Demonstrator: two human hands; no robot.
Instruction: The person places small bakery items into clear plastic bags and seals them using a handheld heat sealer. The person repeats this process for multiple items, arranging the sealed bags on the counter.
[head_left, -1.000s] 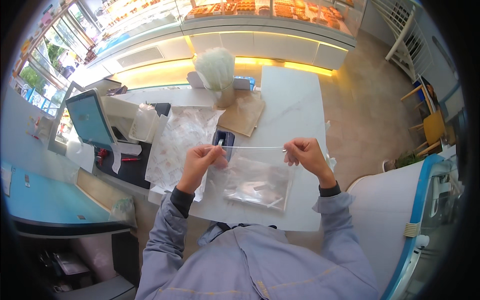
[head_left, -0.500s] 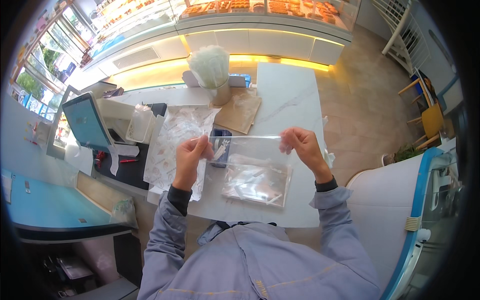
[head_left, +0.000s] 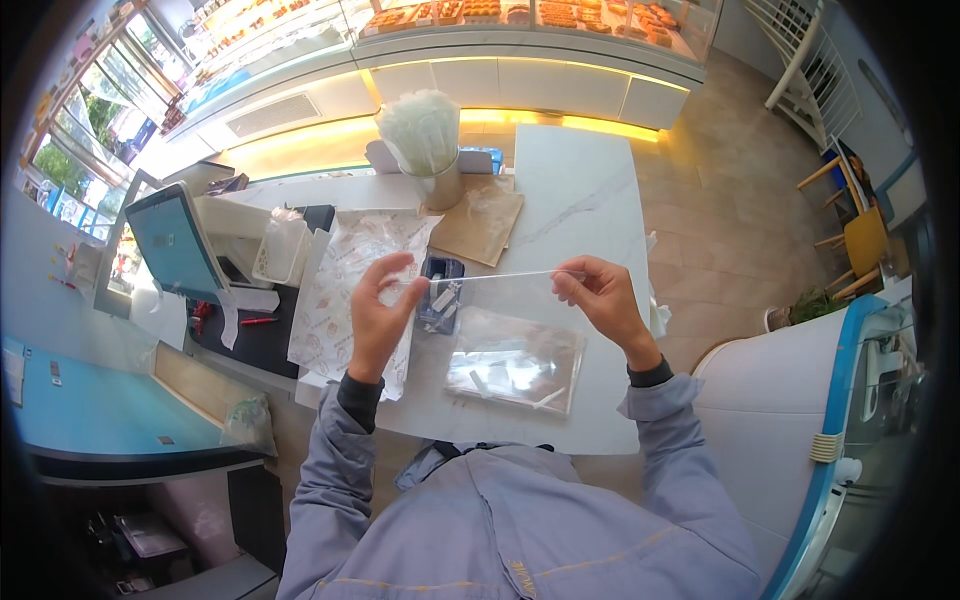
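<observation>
A clear plastic bag [head_left: 500,277] stretches between my hands above the counter, seen almost edge-on as a thin bright line. My right hand [head_left: 608,303] pinches its right end between thumb and fingertips. At the other end, my left hand [head_left: 379,318] has thumb and fingers spread apart, the thumb tip by the bag's edge. Below lies a stack of clear plastic bags [head_left: 515,365] with glare on it. Close to my left thumb, a small dark blue box [head_left: 441,300] holds small whitish pieces that I cannot make out.
Printed wrapping paper [head_left: 345,290] covers the counter's left part. Brown paper bags [head_left: 480,225] lie behind, beside a metal canister [head_left: 438,187] filled with clear bags. A screen [head_left: 175,240] and white basket [head_left: 281,252] stand left. The marble counter [head_left: 585,200] extends away from me.
My left fingers have spread apart from the thumb. The bag has turned from facing up to nearly edge-on, and the dark blue box shows more plainly. My right hand has shifted slightly.
</observation>
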